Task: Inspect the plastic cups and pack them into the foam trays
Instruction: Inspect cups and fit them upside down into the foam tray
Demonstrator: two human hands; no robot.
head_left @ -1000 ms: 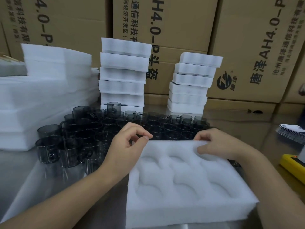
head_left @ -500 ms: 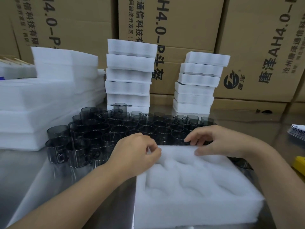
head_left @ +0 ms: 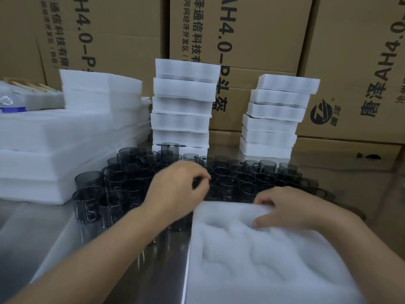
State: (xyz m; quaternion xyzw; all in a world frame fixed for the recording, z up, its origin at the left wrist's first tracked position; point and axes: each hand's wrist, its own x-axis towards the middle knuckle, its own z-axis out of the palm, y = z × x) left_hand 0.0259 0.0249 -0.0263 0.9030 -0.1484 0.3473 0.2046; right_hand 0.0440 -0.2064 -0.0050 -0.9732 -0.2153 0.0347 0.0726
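A white foam tray [head_left: 263, 264] with round pockets lies in front of me on the metal table [head_left: 32, 233]. My right hand [head_left: 291, 207] grips its far edge, fingers curled over the rim and thumb on top. Behind the tray stand several smoky grey plastic cups [head_left: 131, 187] with handles, packed close together. My left hand [head_left: 177, 189] is off the tray and over the cups, its thumb and fingers pinching the rim of one cup in the middle of the group. The tray's pockets hold nothing.
Two stacks of foam trays [head_left: 184, 102] [head_left: 278, 115] stand behind the cups. Piled foam sheets [head_left: 65, 139] fill the left side, with a plastic bottle [head_left: 8, 102] beyond them. Printed cardboard boxes [head_left: 252, 40] wall off the back.
My left hand let go of the tray's far left corner and moved up and back onto the cups. My right hand kept its hold on the tray's far edge.
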